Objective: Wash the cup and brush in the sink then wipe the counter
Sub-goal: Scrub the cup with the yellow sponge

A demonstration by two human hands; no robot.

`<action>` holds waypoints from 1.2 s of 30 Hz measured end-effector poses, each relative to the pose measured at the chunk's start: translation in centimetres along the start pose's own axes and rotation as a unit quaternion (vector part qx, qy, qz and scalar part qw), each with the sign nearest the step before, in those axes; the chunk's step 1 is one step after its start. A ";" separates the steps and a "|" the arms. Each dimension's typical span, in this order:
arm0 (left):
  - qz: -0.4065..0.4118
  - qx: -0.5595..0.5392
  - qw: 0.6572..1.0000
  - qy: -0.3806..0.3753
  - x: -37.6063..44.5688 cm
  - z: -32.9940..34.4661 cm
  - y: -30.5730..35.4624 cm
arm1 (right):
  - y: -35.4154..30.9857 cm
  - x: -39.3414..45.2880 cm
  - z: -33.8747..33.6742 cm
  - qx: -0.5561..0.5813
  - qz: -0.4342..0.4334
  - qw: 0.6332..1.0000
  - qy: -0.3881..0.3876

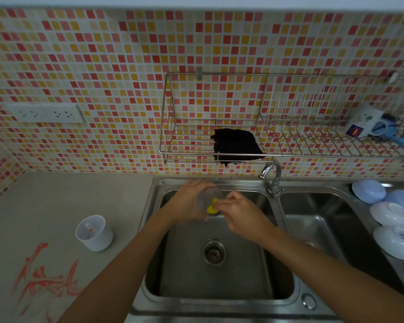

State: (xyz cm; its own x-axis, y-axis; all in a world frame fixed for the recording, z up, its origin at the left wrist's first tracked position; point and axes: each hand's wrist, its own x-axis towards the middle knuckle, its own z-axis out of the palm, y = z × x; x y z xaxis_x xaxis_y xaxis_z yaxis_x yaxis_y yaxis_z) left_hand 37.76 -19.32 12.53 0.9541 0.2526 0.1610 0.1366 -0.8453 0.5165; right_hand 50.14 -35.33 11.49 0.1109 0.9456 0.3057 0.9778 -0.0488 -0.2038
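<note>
Over the back of the left sink basin (219, 283), my left hand (188, 201) grips a clear cup (209, 197) tilted on its side, mouth toward the right. My right hand (239, 212) pinches a yellow sponge (212, 207) and holds it at the cup's mouth. Both are blurred, and the cup's far side is hidden by my left hand. A white cup (94, 233) with a small brush-like item inside stands on the counter (68, 201) to the left of the sink. Red smears (44, 280) streak the counter in front of that cup.
A faucet (272, 176) stands between the two basins. A wire wall rack (219, 150) holds a black cloth (237, 145) and a carton at the far right. Several white and pale blue bowls (390, 217) lie upturned right of the right basin (324, 229). A socket strip (46, 113) sits on the wall.
</note>
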 end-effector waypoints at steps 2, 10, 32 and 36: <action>-0.005 -0.001 1.000 0.000 -0.1 0.1 -0.2 | -1.3 -0.3 0.3 0.099 0.074 0.992 -0.003; -0.026 -0.032 0.998 -0.037 -0.1 0.2 -0.1 | 1.3 0.3 -0.9 -0.075 -0.061 0.995 -0.039; 0.004 0.004 0.998 0.070 0.3 0.1 0.0 | 0.5 1.1 -1.4 0.095 0.001 0.995 -0.026; 0.011 -0.009 0.999 0.032 0.6 0.1 0.8 | 2.5 2.0 -2.3 -0.135 -0.140 0.981 -0.008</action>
State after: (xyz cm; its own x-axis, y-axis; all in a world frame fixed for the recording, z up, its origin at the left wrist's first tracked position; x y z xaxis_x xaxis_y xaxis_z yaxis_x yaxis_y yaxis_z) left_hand 38.51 -19.90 12.92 0.9379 0.2638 0.2252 0.1104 -0.8426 0.5271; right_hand 53.18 -34.33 13.75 -0.1691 0.9391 0.2993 0.9812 0.1320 0.1405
